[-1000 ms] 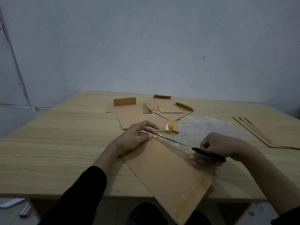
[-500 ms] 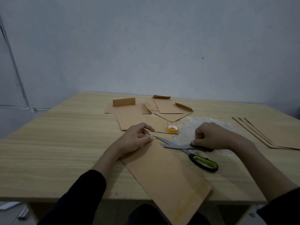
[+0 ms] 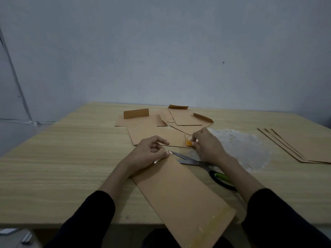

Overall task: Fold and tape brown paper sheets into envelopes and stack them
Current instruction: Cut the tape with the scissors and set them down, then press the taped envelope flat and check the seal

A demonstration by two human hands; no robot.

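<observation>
- Right grip [image 3: 207,147] clamped on yellow tape roll [image 3: 189,141], just beyond the envelope [image 3: 179,190].
- Left grip [image 3: 148,151] curled on envelope's far corner; hold unclear.
- Scissors [image 3: 195,161] lay just right of envelope.

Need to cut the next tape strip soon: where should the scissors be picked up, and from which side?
Take the scissors by the black-and-green handle loops, coming from the near side. They lie flat, blade tips pointing away at the left hand, loops toward the person.

right hand [image 3: 208,149] hides most of the tape roll [image 3: 188,143]; envelope [image 3: 179,194] cropped below.
</observation>
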